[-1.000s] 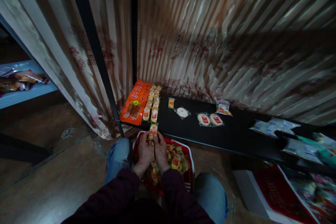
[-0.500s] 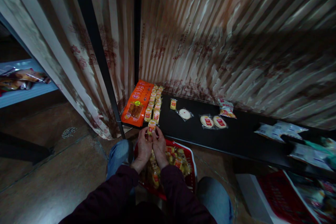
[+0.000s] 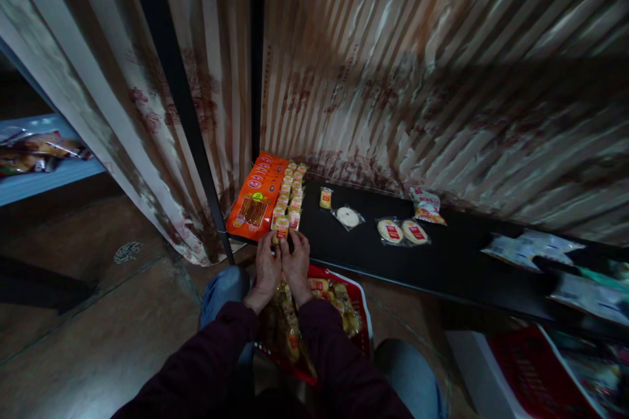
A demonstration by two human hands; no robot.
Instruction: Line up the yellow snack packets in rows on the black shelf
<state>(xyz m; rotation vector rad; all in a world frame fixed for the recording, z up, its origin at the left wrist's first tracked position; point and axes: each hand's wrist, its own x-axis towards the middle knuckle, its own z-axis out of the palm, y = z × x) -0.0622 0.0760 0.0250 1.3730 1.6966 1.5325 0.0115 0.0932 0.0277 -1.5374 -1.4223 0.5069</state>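
Note:
A small wrapped snack cake [image 3: 280,227], yellow with a red label, is pinched between the fingertips of my left hand [image 3: 266,270] and my right hand [image 3: 295,264]. It is at the shelf's front edge, at the near end of two rows of like wrapped cakes [image 3: 293,198]; whether it rests on the shelf I cannot tell. Left of the rows lie overlapping orange snack packets [image 3: 254,206]. Below my forearms stands a red box [image 3: 364,304] filled with more wrapped cakes, partly hidden by my arms.
Along the black shelf [image 3: 339,242] lie a single wrapped cake [image 3: 325,198], round white wrapped pieces [image 3: 403,232], a small bag [image 3: 427,205] and silvery packets [image 3: 533,249]. A black post [image 3: 189,98] stands at the left end. Another red box [image 3: 535,373] sits on the floor right.
Both hands have moved slightly forward and left with the wrapped cake, bringing it closer to the near end of the rows. The view has shifted slightly.

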